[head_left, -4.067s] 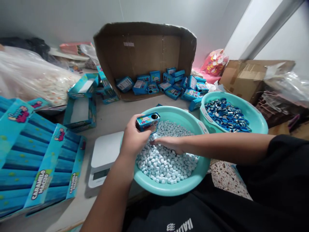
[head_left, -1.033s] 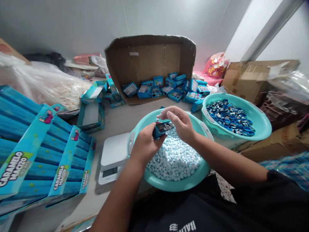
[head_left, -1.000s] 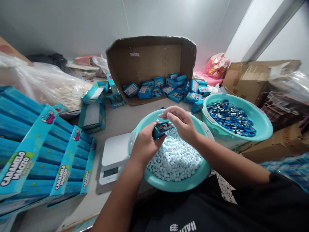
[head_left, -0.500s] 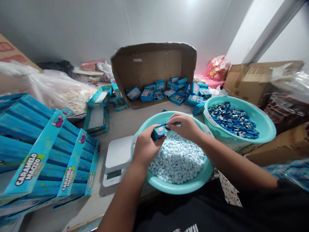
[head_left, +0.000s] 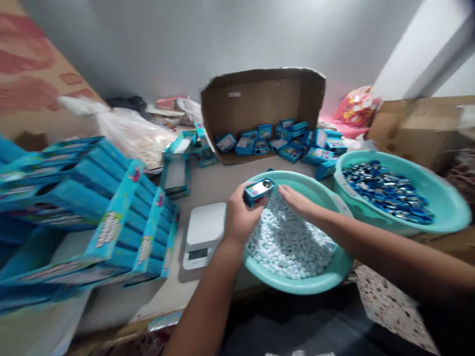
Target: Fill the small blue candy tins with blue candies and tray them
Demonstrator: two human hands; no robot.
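Observation:
A small blue printed box (head_left: 256, 193) is gripped in my left hand (head_left: 241, 215), thumb in front and fingers behind it. Its upper face has a pale shiny panel and a round dark spot at the right end; whether that is a hole I cannot tell. My right hand (head_left: 299, 201) is just right of the box, apart from it, with fingers stretched out low over the candies. Under both hands, a turquoise basin (head_left: 297, 286) holds a heap of small white and pale blue candies (head_left: 297, 254).
Left of the basin sits a white kitchen scale (head_left: 206, 225). Stacked blue display cartons (head_left: 126, 222) fill the left side. A cardboard box (head_left: 260, 94) with several small blue boxes lies behind. To the right, another turquoise basin (head_left: 449, 202) holds blue and silver pieces.
My right hand has left the box and moved down over the candies, its fingers straightened. The box's upper face now shows differently in my left hand. The camera has turned left.

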